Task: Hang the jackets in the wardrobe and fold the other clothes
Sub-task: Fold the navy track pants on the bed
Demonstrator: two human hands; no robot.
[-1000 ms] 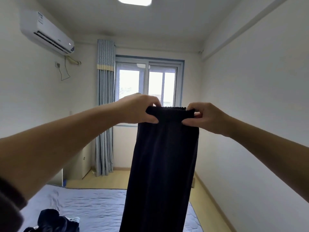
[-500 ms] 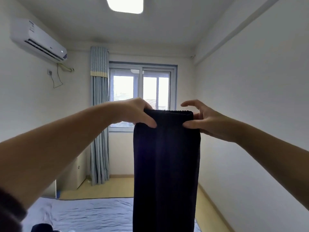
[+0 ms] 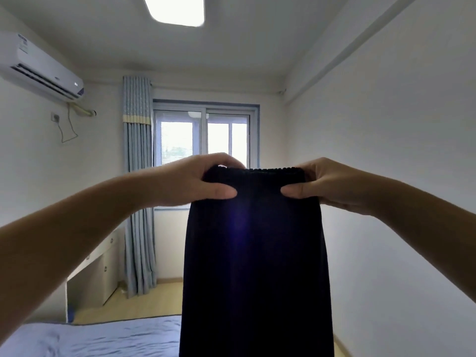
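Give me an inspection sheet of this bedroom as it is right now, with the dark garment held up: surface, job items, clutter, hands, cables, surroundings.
Surface: bed with a wrinkled blue-grey sheet, at the bottom of the view.
Job's things: dark garment hangs straight down from its elastic waistband in front of the window; its lower end is out of frame.
Clutter: nothing seen.
Hands: left hand and right hand each pinch one end of the waistband, thumbs on the near side.
Cables: cord loops on the left wall below the air conditioner.
Surroundings: curtain gathered left of the window, white desk along the left wall, ceiling light on.
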